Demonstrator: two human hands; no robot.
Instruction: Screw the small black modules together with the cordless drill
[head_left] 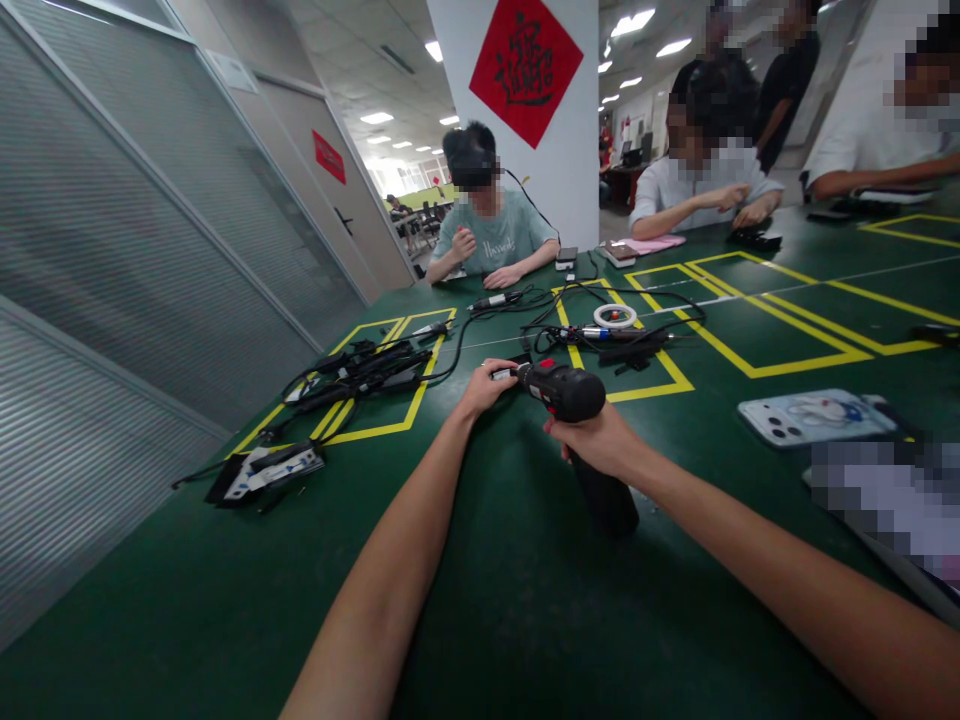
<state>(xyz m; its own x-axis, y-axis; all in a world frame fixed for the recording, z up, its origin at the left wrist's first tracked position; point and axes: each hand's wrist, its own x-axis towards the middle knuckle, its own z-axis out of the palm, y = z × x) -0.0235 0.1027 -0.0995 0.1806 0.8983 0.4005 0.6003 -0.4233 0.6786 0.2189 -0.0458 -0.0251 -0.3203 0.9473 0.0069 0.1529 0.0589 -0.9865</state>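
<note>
A black cordless drill (562, 388) with red accents is in my right hand (604, 440), whose fingers wrap round its grip. Its chuck points left, toward my left hand (484, 388). The fingers of my left hand are bent over a small black piece (519, 360) on the green table (480, 560). Drill and fingers partly cover that piece, so its kind cannot be told. The drill's tip is right beside the fingertips; whether it touches the piece is not clear.
Black cables and tools (360, 370) lie in yellow-taped boxes at the left, with a plastic packet (270, 470) nearer. Beyond the drill are a tape roll (615, 316) and soldering-iron-like tools (592, 334). A phone (814, 416) lies right. Co-workers sit opposite.
</note>
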